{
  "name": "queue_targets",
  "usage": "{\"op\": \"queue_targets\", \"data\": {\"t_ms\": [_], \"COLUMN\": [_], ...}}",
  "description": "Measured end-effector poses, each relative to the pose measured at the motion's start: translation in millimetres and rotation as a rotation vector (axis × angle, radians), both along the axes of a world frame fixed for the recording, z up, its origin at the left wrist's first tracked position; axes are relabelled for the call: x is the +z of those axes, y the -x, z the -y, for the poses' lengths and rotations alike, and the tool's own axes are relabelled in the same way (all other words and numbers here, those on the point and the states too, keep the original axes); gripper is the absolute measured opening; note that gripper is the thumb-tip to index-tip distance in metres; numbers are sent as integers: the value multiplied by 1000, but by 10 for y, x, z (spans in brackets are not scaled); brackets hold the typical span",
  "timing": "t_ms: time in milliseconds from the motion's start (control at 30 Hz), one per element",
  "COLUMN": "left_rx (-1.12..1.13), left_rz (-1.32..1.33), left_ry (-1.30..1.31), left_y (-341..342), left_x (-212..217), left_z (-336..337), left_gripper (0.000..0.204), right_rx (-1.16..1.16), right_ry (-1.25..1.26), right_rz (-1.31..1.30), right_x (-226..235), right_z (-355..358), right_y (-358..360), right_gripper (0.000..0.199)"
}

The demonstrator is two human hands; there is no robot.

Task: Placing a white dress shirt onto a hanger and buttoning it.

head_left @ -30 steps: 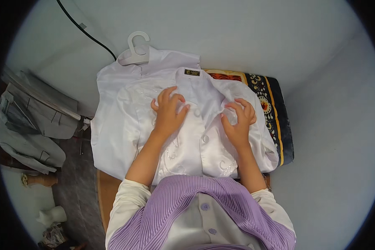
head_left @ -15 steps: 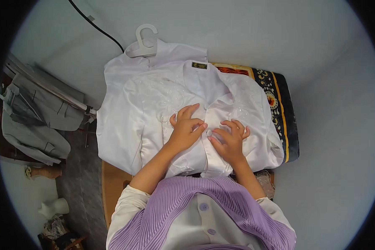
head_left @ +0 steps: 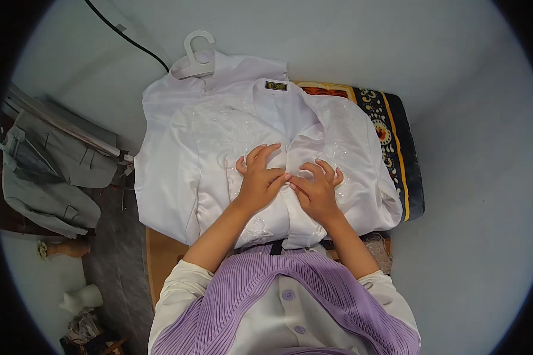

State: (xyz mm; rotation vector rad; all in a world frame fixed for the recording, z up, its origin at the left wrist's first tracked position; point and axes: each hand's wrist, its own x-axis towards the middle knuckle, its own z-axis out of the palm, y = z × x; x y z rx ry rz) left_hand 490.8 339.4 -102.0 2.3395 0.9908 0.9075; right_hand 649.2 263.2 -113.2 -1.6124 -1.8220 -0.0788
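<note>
1. Centrally, a white jacket point(head_left: 305, 155) lies front side up above the tabletop point(head_left: 154, 251), whose smooth brown edge shows at the left; its cloth has a satin sheen, with soft creases and raised, glittering trim on both front panels.
2. Neckline: a deep V, showing pale lining and a small dark rectangular label point(head_left: 276, 86) at the back of the neck.
3. Beneath and beyond the jacket, a second white garment point(head_left: 243, 66) of smooth cloth with a stand-up collar; from the collar rises the curved hook of a white hanger point(head_left: 195, 68).
4. At the right, a patterned cloth point(head_left: 391, 133), dark with yellow bands and rounded motifs, projects from under the jacket.
5. Left hand point(head_left: 259, 183): palm down, wrist slightly bent, thumb and index finger narrowed to a pinch on the jacket's front edge; the other fingers fan out, curved, above the cloth.
6. Right hand point(head_left: 318, 192): mirrors this pose, its thumb and index finger pinching the same edge, tips touching or nearly touching those opposite. Whether a button sits between the fingertips cannot be told.
7. Forearms: bare below pushed-up white sleeves, converging from the lower edge on either side of a finely ribbed purple cloth point(head_left: 243, 284) worn by the person.
8. Far left, a grey jacket point(head_left: 56, 198) hangs near a metal rail point(head_left: 89, 135).
</note>
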Motion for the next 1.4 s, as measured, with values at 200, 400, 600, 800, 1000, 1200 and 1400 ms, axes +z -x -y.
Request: {"op": "queue_targets", "data": {"t_ms": [200,400,600,800,1000,1200,1400], "left_rx": [-137,-130,-166,46,198,359,426], "left_rz": [53,189,91,-136,-554,-139,-84], "left_ry": [-32,122,57,39,48,-201,-11], "left_y": [27,36,-60,114,749,1304,2002], "left_x": [-37,-23,95,124,220,534,931], "left_z": [-27,-4,170,147,158,93,207], "left_gripper": [15,14,12,48,48,28,36], "right_rx": [-40,-223,-226,-186,-579,-552,463], "right_ry": [-16,-138,-162,-81,-399,-489,624], "right_rz": [-53,-93,-63,-106,-510,-570,-281], "right_x": [-10,-30,-52,241,429,711,1119], "right_z": [20,16,6,52,364,605,571], "right_y": [82,167,51,-97,-1045,-1443,-1148], "right_gripper": [4,22,25,20,17,23,39]}}
